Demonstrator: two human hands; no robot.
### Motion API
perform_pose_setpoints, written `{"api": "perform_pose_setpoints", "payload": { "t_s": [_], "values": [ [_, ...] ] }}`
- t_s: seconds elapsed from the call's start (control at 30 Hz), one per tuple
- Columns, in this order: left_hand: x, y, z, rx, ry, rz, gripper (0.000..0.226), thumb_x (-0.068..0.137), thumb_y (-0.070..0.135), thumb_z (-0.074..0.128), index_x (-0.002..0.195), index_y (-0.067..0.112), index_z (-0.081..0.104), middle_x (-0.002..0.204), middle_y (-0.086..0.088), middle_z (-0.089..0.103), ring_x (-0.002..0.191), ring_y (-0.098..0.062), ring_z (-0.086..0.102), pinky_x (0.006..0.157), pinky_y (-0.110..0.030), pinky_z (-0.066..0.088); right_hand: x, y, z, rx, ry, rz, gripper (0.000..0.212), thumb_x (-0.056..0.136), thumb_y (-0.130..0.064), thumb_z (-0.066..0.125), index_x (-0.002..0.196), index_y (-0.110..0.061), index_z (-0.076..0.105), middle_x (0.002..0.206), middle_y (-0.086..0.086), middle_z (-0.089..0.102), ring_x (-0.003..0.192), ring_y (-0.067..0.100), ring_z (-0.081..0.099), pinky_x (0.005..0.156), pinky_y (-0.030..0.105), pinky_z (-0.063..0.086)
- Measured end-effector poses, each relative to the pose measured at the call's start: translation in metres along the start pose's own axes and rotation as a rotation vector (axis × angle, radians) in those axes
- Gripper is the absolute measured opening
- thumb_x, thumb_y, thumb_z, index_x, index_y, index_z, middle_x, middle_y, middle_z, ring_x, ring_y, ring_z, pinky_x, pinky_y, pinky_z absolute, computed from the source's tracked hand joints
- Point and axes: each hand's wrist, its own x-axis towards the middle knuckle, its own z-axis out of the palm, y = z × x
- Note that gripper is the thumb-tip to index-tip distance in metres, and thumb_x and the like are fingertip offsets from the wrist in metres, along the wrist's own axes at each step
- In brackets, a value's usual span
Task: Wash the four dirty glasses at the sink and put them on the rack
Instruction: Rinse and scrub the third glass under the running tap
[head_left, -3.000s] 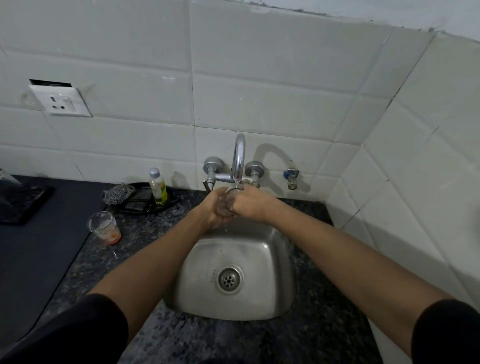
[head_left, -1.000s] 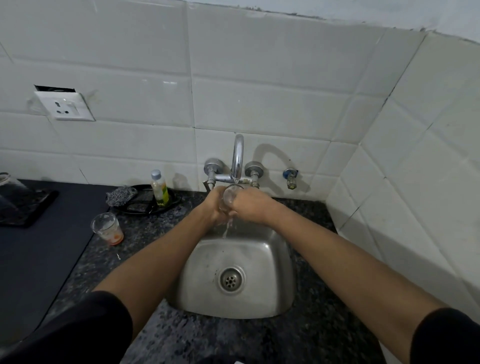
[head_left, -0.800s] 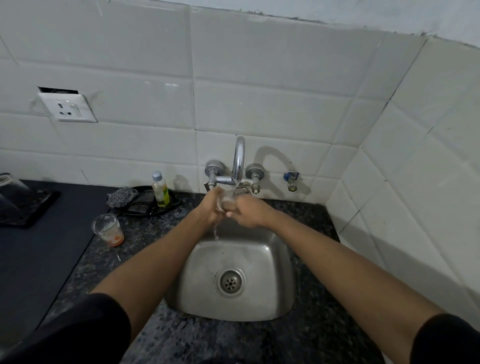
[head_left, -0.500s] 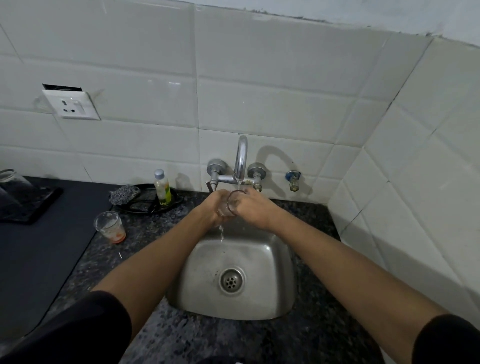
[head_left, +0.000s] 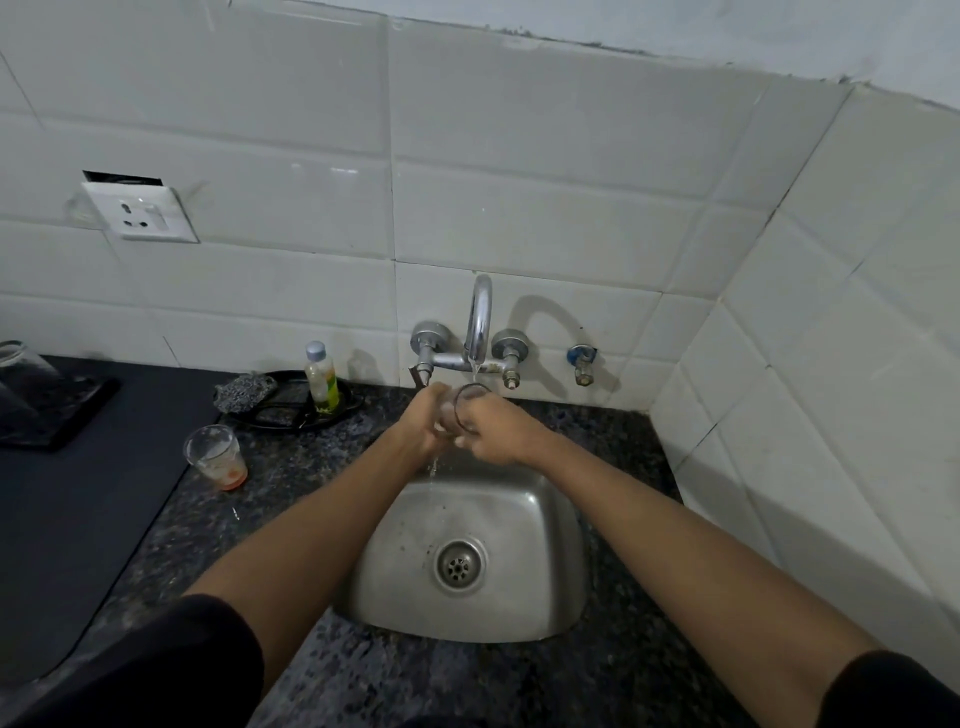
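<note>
A clear glass (head_left: 464, 410) is held under the running tap (head_left: 479, 322), above the back of the steel sink (head_left: 550, 597). My left hand (head_left: 423, 423) and my right hand (head_left: 493, 428) both grip it, and water drips from it into the basin. One dirty glass (head_left: 215, 457) with orange residue stands on the dark counter to the left. At the far left edge an upturned clear glass (head_left: 23, 374) rests on a black rack (head_left: 78, 415).
A dish-soap bottle (head_left: 321, 379) and a scrubber (head_left: 244, 389) lie in a black tray behind the dirty glass. A wall socket (head_left: 140, 213) is at upper left. White tiled walls close in behind and on the right. A dark mat (head_left: 67, 545) covers the left counter.
The glass has turned and tilted slightly between my hands under the stream. The view has shifted a little. The dirty glass on the counter has stayed put.
</note>
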Motion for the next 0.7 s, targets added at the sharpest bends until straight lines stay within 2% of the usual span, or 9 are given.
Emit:
{"api": "perform_pose_setpoints", "payload": {
  "t_s": [0.03, 0.1, 0.17, 0.2, 0.27, 0.37, 0.47, 0.57, 0.7],
  "values": [
    [-0.001, -0.002, 0.001, -0.028, -0.006, 0.012, 0.055, 0.103, 0.016, 0.031, 0.074, 0.002, 0.074, 0.067, -0.01, 0.069, 0.06, -0.021, 0.067, 0.059, -0.03, 0.056, -0.001, -0.002, 0.003, 0.207, 0.067, 0.051, 0.012, 0.09, -0.028, 0.073, 0.091, -0.017, 0.07, 0.1, -0.001, 0.069, 0.092, 0.018, 0.067, 0.087, 0.047, 0.058],
    [-0.001, -0.004, -0.001, -0.07, 0.022, 0.048, 0.051, 0.106, 0.017, 0.029, 0.081, -0.002, 0.07, 0.07, -0.015, 0.072, 0.061, -0.023, 0.072, 0.06, -0.03, 0.06, -0.006, -0.006, 0.003, 0.454, 0.321, 0.117, 0.018, 0.089, -0.036, 0.075, 0.091, -0.018, 0.075, 0.092, -0.005, 0.073, 0.086, 0.01, 0.069, 0.082, 0.042, 0.06],
    [0.0, -0.004, -0.002, -0.073, 0.101, 0.084, 0.04, 0.107, 0.023, 0.035, 0.098, -0.004, 0.063, 0.08, -0.018, 0.074, 0.069, -0.027, 0.073, 0.07, -0.038, 0.058, -0.012, -0.009, 0.004, 0.429, 0.551, 0.139, 0.024, 0.085, -0.041, 0.075, 0.093, -0.02, 0.067, 0.091, -0.008, 0.068, 0.084, 0.008, 0.065, 0.076, 0.036, 0.059],
    [0.002, -0.003, -0.005, -0.075, 0.141, 0.095, 0.037, 0.105, 0.026, 0.04, 0.108, -0.004, 0.061, 0.088, -0.019, 0.073, 0.075, -0.029, 0.072, 0.074, -0.042, 0.056, -0.014, -0.007, 0.007, 0.364, 0.588, 0.162, 0.032, 0.084, -0.045, 0.076, 0.096, -0.021, 0.06, 0.098, -0.007, 0.062, 0.087, 0.009, 0.06, 0.075, 0.032, 0.057],
    [0.012, -0.005, -0.013, -0.021, 0.239, 0.125, 0.039, 0.096, 0.028, 0.056, 0.119, -0.003, 0.061, 0.105, -0.02, 0.071, 0.084, -0.031, 0.071, 0.077, -0.044, 0.057, -0.015, -0.005, 0.01, 0.278, 0.481, 0.244, 0.051, 0.081, -0.051, 0.078, 0.112, -0.023, 0.05, 0.117, -0.003, 0.05, 0.098, 0.012, 0.053, 0.081, 0.026, 0.052],
    [0.029, -0.012, -0.022, 0.041, 0.266, 0.148, 0.051, 0.081, 0.028, 0.072, 0.12, -0.003, 0.066, 0.121, -0.023, 0.07, 0.095, -0.033, 0.073, 0.087, -0.048, 0.061, -0.008, 0.0, 0.015, 0.283, 0.239, 0.348, 0.061, 0.083, -0.053, 0.074, 0.128, -0.02, 0.049, 0.124, 0.001, 0.054, 0.102, 0.015, 0.06, 0.088, 0.037, 0.058],
    [0.008, -0.008, -0.008, 0.082, 0.307, 0.171, 0.042, 0.081, 0.018, 0.076, 0.114, -0.006, 0.066, 0.108, -0.024, 0.073, 0.082, -0.032, 0.074, 0.075, -0.045, 0.063, -0.001, 0.0, 0.01, 0.273, 0.082, 0.443, 0.059, 0.077, -0.063, 0.069, 0.116, -0.019, 0.06, 0.105, 0.0, 0.068, 0.088, 0.017, 0.067, 0.081, 0.042, 0.062],
    [0.006, -0.008, -0.003, 0.131, 0.328, 0.166, 0.038, 0.082, 0.016, 0.079, 0.11, -0.007, 0.066, 0.097, -0.022, 0.075, 0.078, -0.031, 0.074, 0.073, -0.045, 0.061, 0.003, -0.005, 0.005, 0.228, -0.028, 0.52, 0.064, 0.071, -0.075, 0.062, 0.095, -0.016, 0.066, 0.084, -0.001, 0.067, 0.074, 0.017, 0.066, 0.07, 0.036, 0.059],
    [0.01, -0.009, 0.0, 0.137, 0.371, 0.169, 0.051, 0.077, 0.021, 0.082, 0.114, -0.004, 0.059, 0.108, -0.022, 0.072, 0.088, -0.032, 0.075, 0.066, -0.043, 0.063, 0.007, -0.005, 0.012, 0.274, -0.041, 0.589, 0.038, 0.081, -0.051, 0.073, 0.084, -0.015, 0.065, 0.079, 0.001, 0.065, 0.073, 0.019, 0.066, 0.07, 0.037, 0.058]
  ]
}}
